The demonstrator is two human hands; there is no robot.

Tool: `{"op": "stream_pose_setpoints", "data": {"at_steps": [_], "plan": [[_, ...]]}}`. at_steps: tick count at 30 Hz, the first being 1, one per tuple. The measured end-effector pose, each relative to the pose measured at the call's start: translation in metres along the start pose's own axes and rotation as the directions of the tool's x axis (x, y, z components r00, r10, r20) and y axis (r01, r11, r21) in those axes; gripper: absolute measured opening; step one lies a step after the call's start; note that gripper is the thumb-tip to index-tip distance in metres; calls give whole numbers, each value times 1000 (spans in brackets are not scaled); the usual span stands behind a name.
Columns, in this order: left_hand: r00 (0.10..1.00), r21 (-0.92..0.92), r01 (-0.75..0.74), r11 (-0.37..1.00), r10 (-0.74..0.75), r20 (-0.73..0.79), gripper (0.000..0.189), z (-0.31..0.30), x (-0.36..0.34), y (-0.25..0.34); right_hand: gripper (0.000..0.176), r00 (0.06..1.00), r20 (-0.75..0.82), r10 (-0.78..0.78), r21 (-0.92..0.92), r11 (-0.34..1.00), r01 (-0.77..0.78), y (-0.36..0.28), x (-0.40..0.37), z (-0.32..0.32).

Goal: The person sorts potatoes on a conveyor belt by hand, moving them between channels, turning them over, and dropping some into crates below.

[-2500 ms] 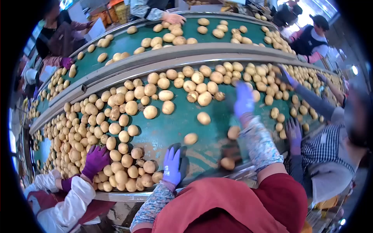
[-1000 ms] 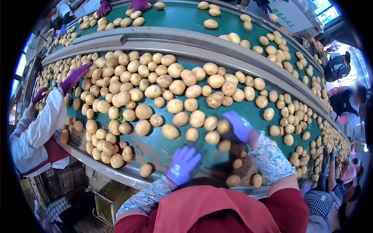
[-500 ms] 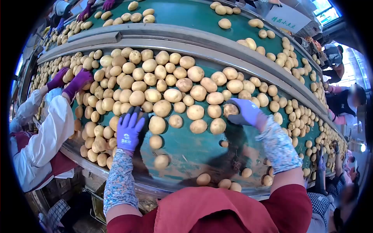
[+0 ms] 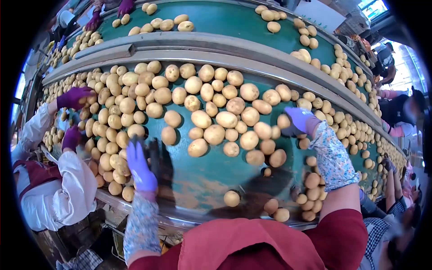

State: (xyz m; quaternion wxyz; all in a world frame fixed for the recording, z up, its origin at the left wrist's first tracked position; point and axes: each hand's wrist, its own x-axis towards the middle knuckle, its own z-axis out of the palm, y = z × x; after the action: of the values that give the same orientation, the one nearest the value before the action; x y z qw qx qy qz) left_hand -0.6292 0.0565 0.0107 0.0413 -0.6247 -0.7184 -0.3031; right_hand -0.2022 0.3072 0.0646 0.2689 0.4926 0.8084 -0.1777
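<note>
Many potatoes (image 4: 226, 119) lie on the green conveyor belt (image 4: 193, 175) in front of me. My left hand (image 4: 142, 168), in a purple glove with dark palm side, is stretched open beside the left heap of potatoes (image 4: 127, 105), its fingertips just below one potato (image 4: 136, 131). Bare belt shows to its right. On the right, my right hand (image 4: 300, 122), gloved alike, curls with thumb and fingers around one potato (image 4: 283, 121) at the edge of the middle group. A small potato (image 4: 267, 172) and a single larger potato (image 4: 231, 198) lie nearer me.
A metal divider (image 4: 211, 42) separates this belt from a second belt (image 4: 225, 19) carrying potatoes. At left, a co-worker's purple-gloved hand (image 4: 75, 97) reaches into the potatoes. Several people stand along the right side. The belt's metal edge (image 4: 180, 221) runs close to my body.
The middle potatoes have shifted right, leaving a wider bare strip near my left hand. My right hand has moved right and slightly up. My left hand has moved slightly left and down, away from the potatoes.
</note>
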Motion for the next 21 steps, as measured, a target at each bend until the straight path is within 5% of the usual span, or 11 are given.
{"op": "stream_pose_setpoints", "data": {"at_steps": [2, 3, 4, 6, 7, 8, 10, 16, 18, 19, 21], "plan": [[989, -125, -86, 988, 100, 108, 51, 11, -42, 9, 59, 955, 28, -295, 248, 928, 279, 16, 4, 1], [959, -178, -1, 984, 51, 278, 54, 2, -46, 30, 55, 941, -209, -265, 359, 874, 326, 16, 3, -3], [971, -241, -106, 965, 153, 184, 56, 11, -74, 31, 49, 983, -182, -16, 823, 545, 161, -1, 3, -22], [942, -354, -107, 929, 208, 262, 51, 18, -89, 38, 48, 890, -397, 223, 911, 212, 353, -13, 34, -37], [909, -342, -81, 936, 210, 360, 50, 11, -76, 46, 49, 937, -295, 186, 877, 443, 188, -34, 52, -43], [866, -330, -64, 942, 217, 450, 49, 7, -58, 49, 52, 891, -454, 26, 612, 736, 290, -45, 77, -22], [893, -264, -58, 963, 168, 417, 47, 15, -56, 23, 57, 813, -578, -68, 110, 981, 161, -71, 121, 23], [896, -98, -154, 983, 181, 406, 47, 6, -35, -60, 68, 956, -63, -287, 383, 878, 289, -88, 78, -36], [898, 16, -356, 934, 337, 282, 45, 10, -38, -99, 61, 958, -143, -250, 566, 773, 286, -99, 58, -52], [888, 28, -390, 920, 368, 277, 45, 8, -26, -115, 51, 980, -193, -50, 837, 513, 191, -101, 54, -55], [891, 73, -424, 903, 402, 210, 46, 7, -4, -150, 43, 860, -474, 190, 879, 45, 474, -86, 83, -46]]}}
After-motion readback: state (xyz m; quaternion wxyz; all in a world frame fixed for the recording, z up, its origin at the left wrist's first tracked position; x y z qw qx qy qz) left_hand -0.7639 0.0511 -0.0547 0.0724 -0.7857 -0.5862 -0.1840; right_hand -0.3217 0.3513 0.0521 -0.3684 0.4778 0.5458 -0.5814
